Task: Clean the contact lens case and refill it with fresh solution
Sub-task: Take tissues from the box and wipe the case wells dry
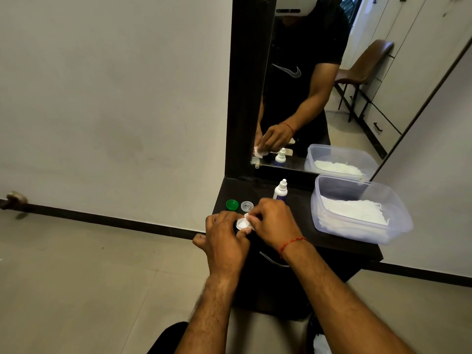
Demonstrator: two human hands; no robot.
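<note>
The white contact lens case (242, 224) rests low over the dark shelf (301, 215), its wells open. My left hand (224, 238) grips the case from the left. My right hand (274, 221) pinches a small white tissue piece (247, 216) against the case's far well. Two caps lie on the shelf behind my hands: a green one (232, 204) and a clear one (247, 206). The white solution bottle (280, 190) stands upright just behind my right hand, its cap on.
A clear plastic tub (398, 215) holding white tissues sits on the shelf's right part. A mirror (319, 85) in a dark frame rises behind the shelf. A drawer handle (272, 260) shows below the shelf edge. Tiled floor lies to the left.
</note>
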